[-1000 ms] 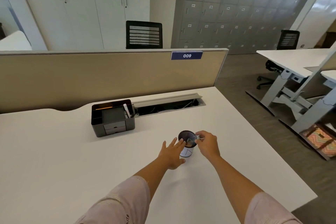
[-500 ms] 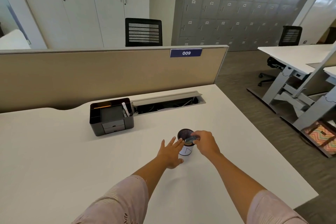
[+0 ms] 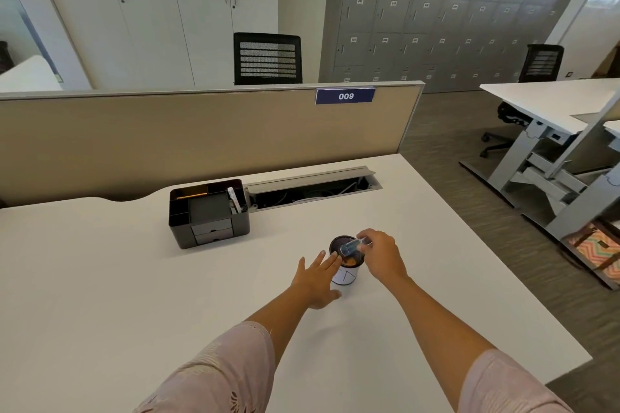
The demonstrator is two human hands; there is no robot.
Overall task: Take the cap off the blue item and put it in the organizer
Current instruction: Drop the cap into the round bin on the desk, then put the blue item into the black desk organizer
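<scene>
A small round mesh cup [image 3: 346, 273] with a white label stands on the white desk [image 3: 134, 278]. My right hand [image 3: 380, 255] pinches a small blue translucent item [image 3: 350, 247] just over the cup's mouth. Whether a cap sits on it I cannot tell. My left hand [image 3: 318, 275] rests against the cup's left side, fingers spread, holding nothing. The black desk organizer [image 3: 209, 213] sits further back to the left, with a pencil, a white item and small drawers.
An open cable tray [image 3: 312, 189] runs along the desk's back edge beside the organizer. A beige divider [image 3: 201, 134] labelled 009 rises behind. The desk's right edge drops to the floor, with other desks and chairs beyond.
My right hand has lifted the blue item slightly higher over the cup's mouth. The left hand stays against the cup's side.
</scene>
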